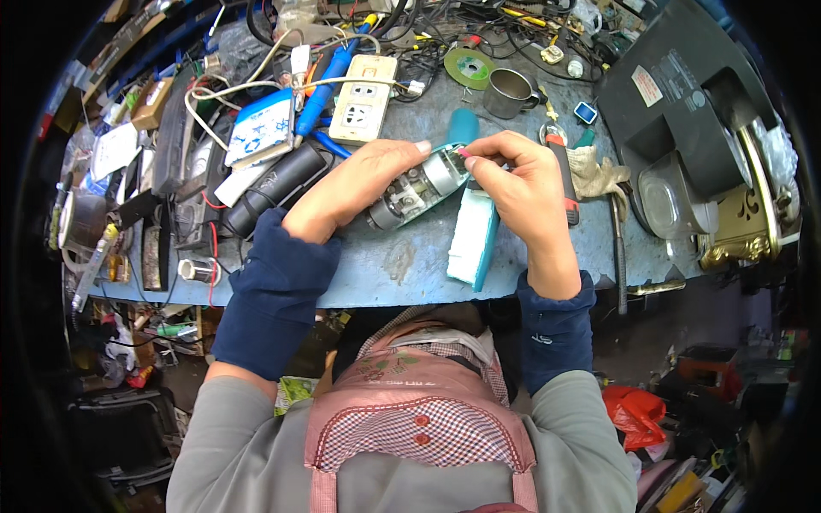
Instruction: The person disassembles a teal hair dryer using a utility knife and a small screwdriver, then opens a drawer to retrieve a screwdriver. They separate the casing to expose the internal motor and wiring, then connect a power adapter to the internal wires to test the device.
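An opened teal power tool lies over the blue bench near its front edge, its grey motor and gear parts bare. My left hand wraps round the far side of this motor section, thumb along the top. At its right end, my right hand pinches with thumb and forefinger; a speck of pink shows there, but the fingertips hide what they hold. Below the right hand a teal shell piece with a whitish inner face points toward me. Another teal piece stands out just beyond the motor.
Left of my hands are a power strip, a blue-and-white box and a black cylinder. A metal cup and green disc sit behind. Rightward are a glove, a hammer and a large black case.
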Demonstrator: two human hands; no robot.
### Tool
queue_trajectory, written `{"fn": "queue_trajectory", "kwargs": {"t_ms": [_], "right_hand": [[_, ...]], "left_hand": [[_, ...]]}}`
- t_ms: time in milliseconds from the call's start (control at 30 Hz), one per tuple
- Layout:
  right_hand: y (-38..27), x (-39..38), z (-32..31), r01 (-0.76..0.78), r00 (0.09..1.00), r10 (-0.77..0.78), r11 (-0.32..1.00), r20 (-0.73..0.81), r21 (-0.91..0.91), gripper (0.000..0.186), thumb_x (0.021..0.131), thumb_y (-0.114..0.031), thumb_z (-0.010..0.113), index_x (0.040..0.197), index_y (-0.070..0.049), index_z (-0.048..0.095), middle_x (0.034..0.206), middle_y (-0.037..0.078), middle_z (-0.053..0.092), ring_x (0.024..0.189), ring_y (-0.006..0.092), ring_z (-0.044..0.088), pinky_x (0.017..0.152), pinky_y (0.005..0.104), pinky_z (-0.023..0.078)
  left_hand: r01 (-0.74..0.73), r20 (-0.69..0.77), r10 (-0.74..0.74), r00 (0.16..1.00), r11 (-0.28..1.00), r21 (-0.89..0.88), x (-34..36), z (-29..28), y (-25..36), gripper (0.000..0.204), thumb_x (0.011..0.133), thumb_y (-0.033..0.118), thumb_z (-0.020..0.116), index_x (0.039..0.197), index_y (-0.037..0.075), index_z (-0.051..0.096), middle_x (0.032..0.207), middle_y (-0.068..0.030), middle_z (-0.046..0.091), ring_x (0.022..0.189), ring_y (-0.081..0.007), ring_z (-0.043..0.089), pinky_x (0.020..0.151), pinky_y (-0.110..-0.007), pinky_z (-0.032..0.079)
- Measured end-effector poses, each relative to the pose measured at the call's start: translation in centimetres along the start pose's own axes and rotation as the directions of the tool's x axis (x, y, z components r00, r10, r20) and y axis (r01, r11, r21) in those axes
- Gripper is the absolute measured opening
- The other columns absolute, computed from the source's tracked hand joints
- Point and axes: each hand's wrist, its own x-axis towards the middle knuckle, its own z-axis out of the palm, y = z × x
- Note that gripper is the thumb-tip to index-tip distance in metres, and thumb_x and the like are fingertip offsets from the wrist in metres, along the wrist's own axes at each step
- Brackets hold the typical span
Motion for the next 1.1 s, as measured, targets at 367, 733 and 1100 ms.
{"fn": "queue_trajectory", "kwargs": {"t_ms": [367, 733, 1100], "right_hand": [[1.0, 0.6, -0.2, 0.077, 0.997, -0.077, 0.997, 0.015, 0.010, 0.013, 0.088, -0.006, 0.076, 0.097, 0.002, 0.082, 0.084, 0.011, 0.074, 0.077, 0.0168, 0.070, 0.070, 0.0326, 0.055], [0.4, -0.1, -0.5, 0.084, 0.996, -0.082, 0.995, 0.036, -0.050, 0.015, 0.087, -0.001, 0.075, 0.100, 0.002, 0.082, 0.090, 0.008, 0.073, 0.079, 0.0142, 0.069, 0.067, 0.0297, 0.054], [0.7, 0.5, -1.0, 0.009, 1.000, -0.010, 1.000, 0.025, 0.022, 0.012, 0.089, -0.003, 0.076, 0.098, 0.002, 0.082, 0.085, 0.007, 0.076, 0.078, 0.0137, 0.070, 0.070, 0.0301, 0.054]], "left_hand": [[0.554, 0.351, -0.429, 0.832, 0.675, -0.487, 4.5, 1.1, 1.5, 0.045, 0.112, 0.045, 0.065, 0.118, 0.001, 0.071, 0.098, -0.0113, 0.080, 0.075, -0.0216, 0.079, 0.066, -0.035, 0.067], [0.471, 0.185, -0.435, 0.881, 0.773, -0.425, 4.2, 2.4, 1.9, 0.048, 0.114, 0.047, 0.062, 0.119, 0.001, 0.072, 0.100, -0.0062, 0.078, 0.077, -0.0131, 0.076, 0.067, -0.028, 0.063], [0.458, 0.170, -0.426, 0.888, 0.797, -0.394, 4.0, 2.4, 2.5, 0.047, 0.116, 0.048, 0.056, 0.113, 0.004, 0.072, 0.095, -0.0024, 0.075, 0.076, -0.0112, 0.071, 0.065, -0.030, 0.058]]}}
